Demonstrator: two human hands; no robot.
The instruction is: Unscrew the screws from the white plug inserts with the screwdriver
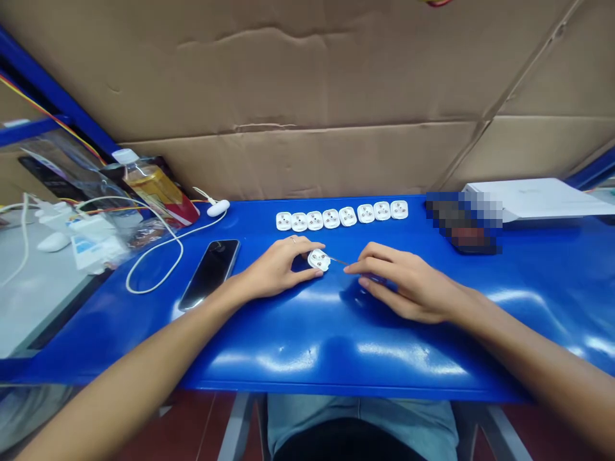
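Observation:
My left hand [283, 266] rests on the blue table with thumb and fingers closed around the edges of a small white plastic piece [319, 260]. Several metal contacts show on that piece's upper face. From the right, my right hand [408, 278] pinches a thin metal tool [339, 260] whose far end reaches the piece's right edge; the fingers hide the rest of it, and I cannot make out its exact kind. Behind both hands, similar white pieces [330, 218] stand side by side in a row, metal contacts facing up.
A phone [210, 274] and a looped white cable [179, 238] lie left of my left hand. Farther left leans a drink bottle [156, 189]. A white box [538, 198] and a blurred dark object [464, 224] are at back right. A cardboard wall [307, 83] closes off the back.

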